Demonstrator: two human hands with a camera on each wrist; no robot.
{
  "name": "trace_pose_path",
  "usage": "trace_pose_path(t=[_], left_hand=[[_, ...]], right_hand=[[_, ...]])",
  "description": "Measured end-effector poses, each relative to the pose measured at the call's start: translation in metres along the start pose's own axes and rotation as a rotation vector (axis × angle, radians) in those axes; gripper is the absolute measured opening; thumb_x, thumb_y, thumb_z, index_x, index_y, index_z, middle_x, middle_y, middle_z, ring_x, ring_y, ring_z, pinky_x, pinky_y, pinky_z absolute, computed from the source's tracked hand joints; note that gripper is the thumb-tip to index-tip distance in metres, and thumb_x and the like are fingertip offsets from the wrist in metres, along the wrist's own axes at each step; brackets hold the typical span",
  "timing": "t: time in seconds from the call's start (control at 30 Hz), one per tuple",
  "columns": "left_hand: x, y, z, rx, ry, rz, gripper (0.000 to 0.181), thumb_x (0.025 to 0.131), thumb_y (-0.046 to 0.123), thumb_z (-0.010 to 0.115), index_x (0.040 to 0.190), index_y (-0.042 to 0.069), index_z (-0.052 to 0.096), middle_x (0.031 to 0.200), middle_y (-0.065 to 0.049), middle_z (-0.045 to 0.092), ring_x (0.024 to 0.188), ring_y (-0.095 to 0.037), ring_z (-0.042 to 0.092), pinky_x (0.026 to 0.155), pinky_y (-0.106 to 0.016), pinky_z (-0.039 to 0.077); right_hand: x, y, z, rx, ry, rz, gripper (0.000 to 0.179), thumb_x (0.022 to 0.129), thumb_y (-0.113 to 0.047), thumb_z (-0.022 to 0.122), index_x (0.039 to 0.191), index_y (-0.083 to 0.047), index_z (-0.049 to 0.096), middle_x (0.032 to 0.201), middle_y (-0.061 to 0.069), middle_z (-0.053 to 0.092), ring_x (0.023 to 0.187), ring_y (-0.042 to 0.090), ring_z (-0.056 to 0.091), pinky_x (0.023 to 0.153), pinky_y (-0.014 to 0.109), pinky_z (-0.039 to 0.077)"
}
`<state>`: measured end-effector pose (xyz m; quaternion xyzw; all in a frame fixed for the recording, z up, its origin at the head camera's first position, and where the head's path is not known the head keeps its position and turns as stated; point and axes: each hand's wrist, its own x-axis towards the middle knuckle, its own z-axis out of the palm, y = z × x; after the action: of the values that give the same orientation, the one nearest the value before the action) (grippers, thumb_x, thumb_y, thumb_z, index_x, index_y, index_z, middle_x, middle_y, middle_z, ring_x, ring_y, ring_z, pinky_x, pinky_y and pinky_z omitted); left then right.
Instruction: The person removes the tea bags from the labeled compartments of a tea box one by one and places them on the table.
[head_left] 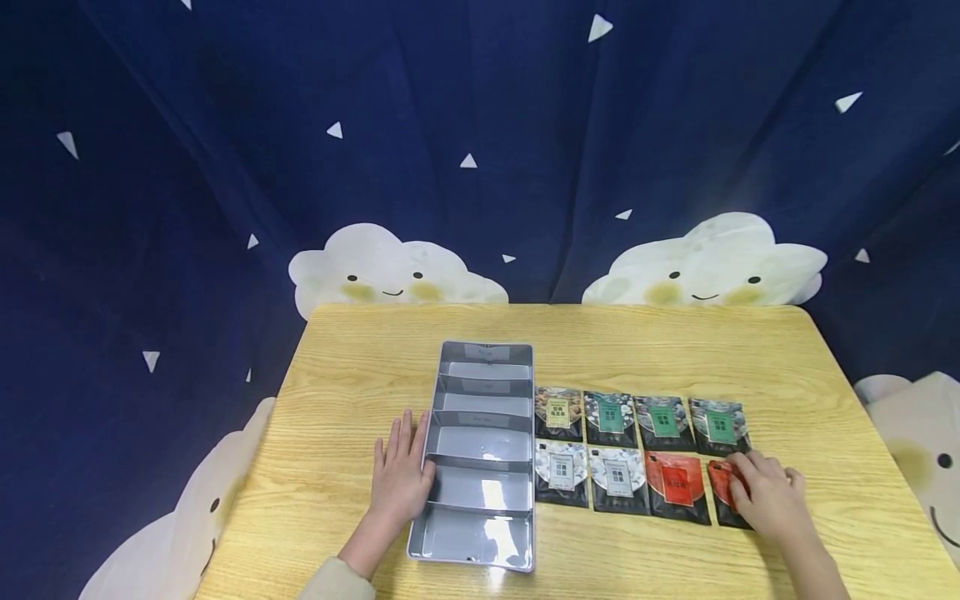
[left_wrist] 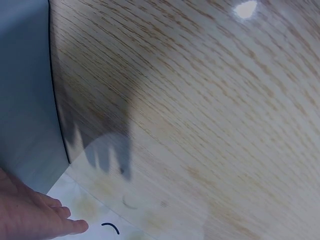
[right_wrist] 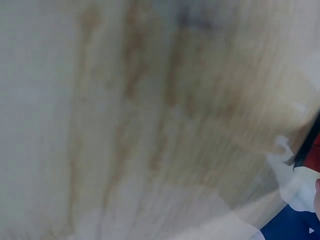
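On the right of the table, my right hand (head_left: 772,496) pinches the last red-and-black tea sachet (head_left: 725,493) of the front row, covering its right part. A strip of that sachet (right_wrist: 314,150) shows at the right edge of the right wrist view, with a fingertip below it. My left hand (head_left: 403,473) rests with straight fingers along the left side of a grey divided tray (head_left: 412,546). In the left wrist view, the hand (left_wrist: 35,212) lies beside the tray's outer wall (left_wrist: 27,95). All the tray's compartments are bare.
Several more sachets lie in two rows against the tray's right side: a yellow-label one (head_left: 558,412) and green-label ones (head_left: 664,422) behind, white ones (head_left: 561,473) and another red one (head_left: 677,487) in front. A dark blue curtain (head_left: 480,217) hangs behind the wooden table (head_left: 360,358).
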<state>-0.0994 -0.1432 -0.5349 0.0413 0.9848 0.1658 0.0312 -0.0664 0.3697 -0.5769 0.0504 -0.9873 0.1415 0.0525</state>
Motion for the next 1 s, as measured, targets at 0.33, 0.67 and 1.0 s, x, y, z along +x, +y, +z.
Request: trace_pose_path(t=[0.33,0.67,1.0], left_hand=[[0.001,-0.002,0.0,-0.008,0.012,0.005,0.065,0.086,0.021,0.043,0.146,0.013,0.021,0.151,-0.017,0.015,0.138,-0.035,0.013,0.107,-0.057,0.01],[0.001,-0.001,0.0,-0.009,0.023,0.006,0.064,0.086,0.02,0.044,0.146,0.012,0.023,0.151,-0.017,0.016,0.137,-0.035,0.014,0.107,-0.057,0.01],[0.0,-0.002,0.001,-0.008,0.02,0.006,0.066,0.085,0.02,0.044,0.147,0.013,0.021,0.151,-0.016,0.014,0.138,-0.034,0.013,0.107,-0.057,0.01]], right_hand=[[-0.004,0.003,0.013,0.012,-0.001,0.023,0.019,0.086,-0.009,0.054,0.105,-0.008,0.053,0.1,0.014,0.049,0.093,0.036,0.041,0.076,0.058,0.022],[-0.008,0.005,0.018,0.024,0.029,0.028,0.023,0.09,-0.013,0.049,0.112,-0.007,0.048,0.106,0.016,0.045,0.098,0.039,0.037,0.078,0.06,0.019],[-0.011,0.003,0.02,0.037,0.08,0.049,0.025,0.087,-0.013,0.054,0.111,-0.009,0.049,0.113,0.018,0.042,0.105,0.041,0.033,0.081,0.063,0.017]])
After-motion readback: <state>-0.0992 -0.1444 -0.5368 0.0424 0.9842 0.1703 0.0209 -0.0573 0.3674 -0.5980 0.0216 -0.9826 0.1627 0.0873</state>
